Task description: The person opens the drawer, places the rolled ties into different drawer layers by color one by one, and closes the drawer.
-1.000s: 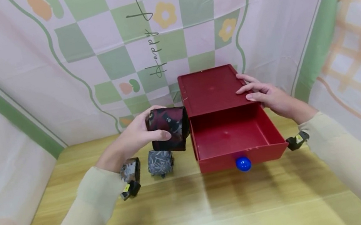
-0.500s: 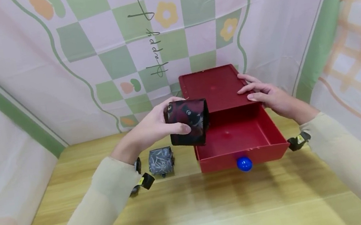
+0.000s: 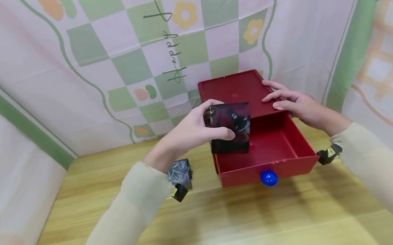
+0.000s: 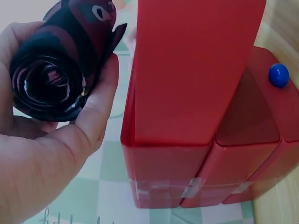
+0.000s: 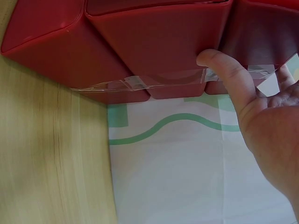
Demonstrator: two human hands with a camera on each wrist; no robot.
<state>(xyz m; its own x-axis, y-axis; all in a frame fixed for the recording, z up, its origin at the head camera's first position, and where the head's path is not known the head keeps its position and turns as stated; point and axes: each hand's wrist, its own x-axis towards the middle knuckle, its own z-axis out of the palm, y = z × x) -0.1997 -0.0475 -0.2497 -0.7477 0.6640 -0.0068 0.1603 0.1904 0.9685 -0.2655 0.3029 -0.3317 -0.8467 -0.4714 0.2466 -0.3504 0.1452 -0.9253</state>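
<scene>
In the head view my left hand (image 3: 194, 131) grips a rolled-up dark red and black patterned cloth (image 3: 238, 122), thumb across its near face, over the left part of an open red drawer (image 3: 243, 177). The left wrist view shows the coiled end of that cloth. The drawer has a blue knob (image 3: 269, 178) on its front, and its visible floor is bare. My right hand (image 3: 298, 105) rests at the right edge of the red box top (image 3: 227, 88), fingers spread. In the right wrist view its thumb (image 5: 224, 70) touches the box's side.
A blue-grey patterned roll (image 3: 178, 171) lies on the wooden table (image 3: 205, 231), partly behind my left wrist. Clear tape (image 4: 191, 186) joins the red box sections. A printed curtain (image 3: 153, 61) hangs right behind the box.
My left hand has carried the dark cloth roll rightward, from left of the box to over the drawer. My forearm now hides the grey roll on the left. The right hand stays put.
</scene>
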